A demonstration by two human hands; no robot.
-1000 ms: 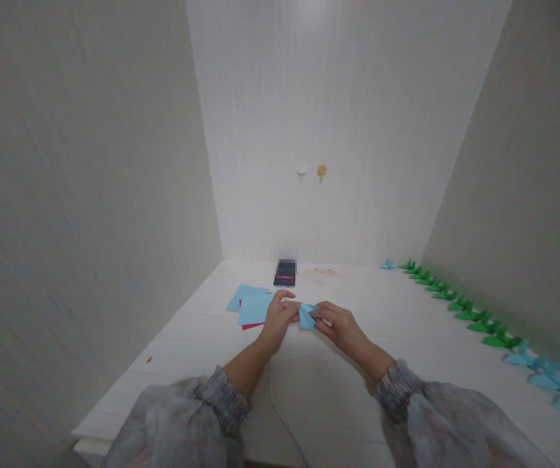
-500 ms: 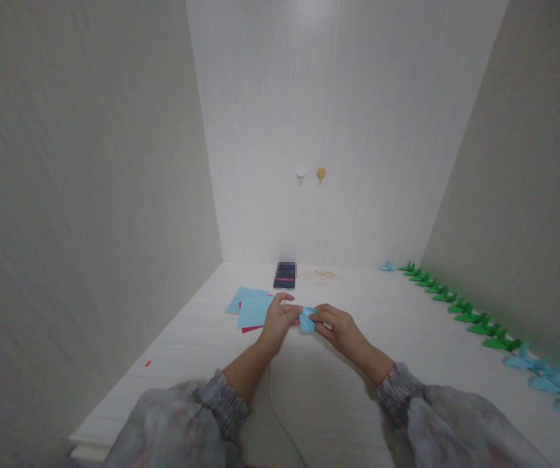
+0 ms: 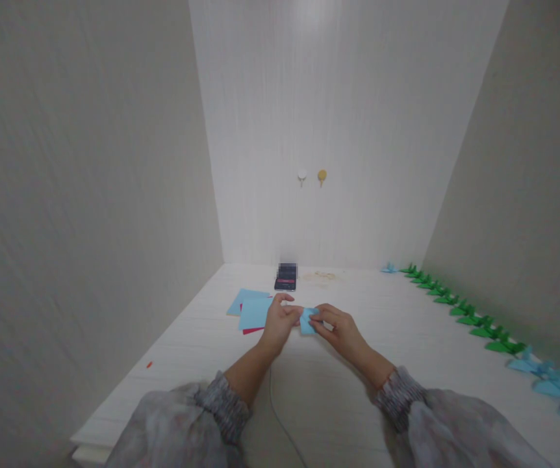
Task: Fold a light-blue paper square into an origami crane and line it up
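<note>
A small folded piece of light blue paper [image 3: 308, 321] is held between both hands over the white table [image 3: 202, 351]. My left hand [image 3: 279, 323] pinches its left side with fingers closed. My right hand [image 3: 339, 328] pinches its right side, fingers pressed on the fold. Both hands are in the middle of the table, just in front of a stack of flat blue sheets [image 3: 253, 311] lying on a red sheet [image 3: 251, 330].
A dark phone [image 3: 286, 278] lies at the back by the wall. A row of green folded paper figures [image 3: 460, 309] and blue ones [image 3: 553, 383] lines the right wall. A thin cable [image 3: 280, 416] runs toward me. Two small hooks [image 3: 312, 175] hang on the back wall.
Both hands have stayed together on the blue paper, with the fingers shifting slightly as they press the fold. The view has tilted up a little.
</note>
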